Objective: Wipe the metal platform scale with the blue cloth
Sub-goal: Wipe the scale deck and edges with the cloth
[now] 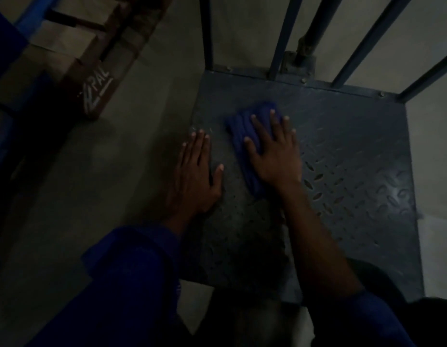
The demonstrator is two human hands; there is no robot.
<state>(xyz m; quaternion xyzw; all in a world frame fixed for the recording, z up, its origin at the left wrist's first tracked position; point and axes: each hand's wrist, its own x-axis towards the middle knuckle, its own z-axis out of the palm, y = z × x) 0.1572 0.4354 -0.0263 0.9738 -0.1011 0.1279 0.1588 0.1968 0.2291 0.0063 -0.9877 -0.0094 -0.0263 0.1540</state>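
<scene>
The metal platform scale (355, 151) is a dark plate with a raised tread pattern, lying low on the floor. A folded blue cloth (245, 136) lies on its left half. My right hand (275, 151) presses flat on the cloth with fingers spread. My left hand (196, 171) rests flat along the plate's left edge, palm down, fingers straight and empty. Part of the cloth is hidden under my right palm.
Dark blue upright bars (282, 36) rise from the platform's far edge. A wooden pallet (92, 78) with white lettering stands at the upper left on the grey concrete floor (117, 184). My blue sleeves fill the bottom of the view. The light is dim.
</scene>
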